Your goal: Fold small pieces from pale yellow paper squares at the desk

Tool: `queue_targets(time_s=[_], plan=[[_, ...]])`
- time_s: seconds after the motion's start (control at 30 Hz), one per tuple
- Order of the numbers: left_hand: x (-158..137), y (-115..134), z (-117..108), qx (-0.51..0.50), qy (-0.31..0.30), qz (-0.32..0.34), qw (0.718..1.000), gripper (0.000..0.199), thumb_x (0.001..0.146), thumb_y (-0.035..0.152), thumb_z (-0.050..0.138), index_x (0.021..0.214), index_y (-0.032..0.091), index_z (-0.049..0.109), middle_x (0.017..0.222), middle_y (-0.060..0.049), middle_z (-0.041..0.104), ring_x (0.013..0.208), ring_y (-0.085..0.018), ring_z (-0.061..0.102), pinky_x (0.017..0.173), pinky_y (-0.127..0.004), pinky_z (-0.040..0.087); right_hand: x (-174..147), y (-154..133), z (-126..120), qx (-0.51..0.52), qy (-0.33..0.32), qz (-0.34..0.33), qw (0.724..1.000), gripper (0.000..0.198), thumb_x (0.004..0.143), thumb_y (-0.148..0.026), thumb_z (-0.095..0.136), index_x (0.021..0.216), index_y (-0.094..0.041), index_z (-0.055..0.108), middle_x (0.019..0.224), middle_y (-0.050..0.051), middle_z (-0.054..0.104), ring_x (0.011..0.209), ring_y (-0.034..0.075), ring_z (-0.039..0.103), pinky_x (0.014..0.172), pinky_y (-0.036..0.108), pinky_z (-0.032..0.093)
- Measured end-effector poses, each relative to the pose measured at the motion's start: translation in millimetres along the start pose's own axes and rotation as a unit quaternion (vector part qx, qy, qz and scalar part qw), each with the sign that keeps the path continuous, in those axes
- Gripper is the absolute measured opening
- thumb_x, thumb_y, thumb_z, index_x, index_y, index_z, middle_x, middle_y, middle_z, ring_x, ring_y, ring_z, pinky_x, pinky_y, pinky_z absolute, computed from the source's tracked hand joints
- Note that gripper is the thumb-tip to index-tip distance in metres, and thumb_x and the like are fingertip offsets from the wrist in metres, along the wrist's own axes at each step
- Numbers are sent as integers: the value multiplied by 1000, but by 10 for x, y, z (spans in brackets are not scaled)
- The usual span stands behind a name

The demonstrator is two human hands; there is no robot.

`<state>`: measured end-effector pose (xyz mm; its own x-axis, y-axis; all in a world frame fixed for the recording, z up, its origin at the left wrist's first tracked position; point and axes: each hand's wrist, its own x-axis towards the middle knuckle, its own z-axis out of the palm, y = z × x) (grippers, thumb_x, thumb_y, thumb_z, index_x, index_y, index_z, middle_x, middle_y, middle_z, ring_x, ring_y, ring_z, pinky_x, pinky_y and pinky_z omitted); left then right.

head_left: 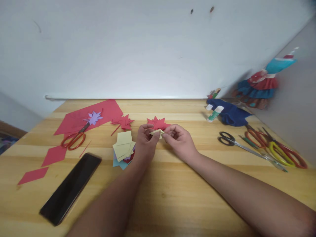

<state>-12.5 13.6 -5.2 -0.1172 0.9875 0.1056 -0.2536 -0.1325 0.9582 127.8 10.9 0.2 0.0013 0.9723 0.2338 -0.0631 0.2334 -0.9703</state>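
Pinched between the thumb and fingertips of the left hand (146, 141) and those of the right hand (182, 142), a small folded pale-yellow paper (158, 133) is held midway between the side edges of the wooden desk (177, 194), nearer the far edge. Just beyond it lie red pointed paper cutouts (156, 122), and beside the left hand sits a pile of pale-yellow paper squares (123, 146) (light-blue paper (118, 162) peeks out below). Toward the far left corner lies a large red sheet (71, 120); near the far right corner, a glue stick (215, 113) and a blue cloth (228, 113).
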Motion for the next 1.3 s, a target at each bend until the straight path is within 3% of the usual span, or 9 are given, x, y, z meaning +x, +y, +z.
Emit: queue_targets(time_s=[0.2,0.3,0.43,0.57,0.67,0.83,1.07,1.3], plan=[[-6,49,-1,-7,37,-1,999,49,74,28,81,113,21,52,64,9,59,58,-10,59,60,-22,46,-18,-28,30,60,-33,65,996,24,75,-35,83,79,-23,63,62,-4,65,56,12,56,57,26,45],[-19,45,15,-24,37,-14,999,51,73,29,83,114,22,53,62,10,59,57,-11,61,59,-23,47,-20,-43,46,96,-19,93,991,24,75,-34,83,79,-23,62,57,-6,63,54,12,56,58,26,45],[-53,23,69,-47,-11,-6,999,40,70,30,86,99,21,60,71,5,68,63,-12,66,67,-26,53,-31,-75,66,154,17,121,981,27,72,-33,85,77,-23,61,54,-7,61,55,11,56,59,24,45],[-55,9,87,-59,-39,-34,997,26,74,36,82,77,19,62,67,2,69,61,-12,63,65,-28,54,-63,-88,84,176,18,141,974,28,72,-34,85,77,-22,60,63,-4,68,57,10,58,60,24,47],[-34,6,49,-43,-12,-40,998,23,75,33,80,74,19,62,67,2,68,62,-12,62,66,-26,52,-82,-81,77,123,2,115,986,26,75,-37,82,77,-22,61,69,-1,70,57,11,57,58,26,48],[-23,-1,-12,12,2,-25,1000,18,76,27,76,71,19,61,64,3,66,62,-11,59,67,-25,48,-73,-52,42,3,30,2,1000,25,77,-38,82,92,-24,68,74,-1,69,65,15,62,64,30,55],[-9,-29,-19,-28,-28,-43,998,17,75,31,79,82,19,69,62,3,65,60,-11,57,66,-25,47,-44,6,22,7,31,-23,999,22,79,-30,80,95,-24,67,72,-3,65,62,13,58,61,27,51],[28,-79,-55,-45,-36,-51,997,20,76,33,80,78,18,68,63,2,66,61,-11,60,68,-25,49,-63,12,-34,-103,20,-89,990,12,85,-26,74,97,-24,72,77,0,67,68,16,62,67,32,55]])
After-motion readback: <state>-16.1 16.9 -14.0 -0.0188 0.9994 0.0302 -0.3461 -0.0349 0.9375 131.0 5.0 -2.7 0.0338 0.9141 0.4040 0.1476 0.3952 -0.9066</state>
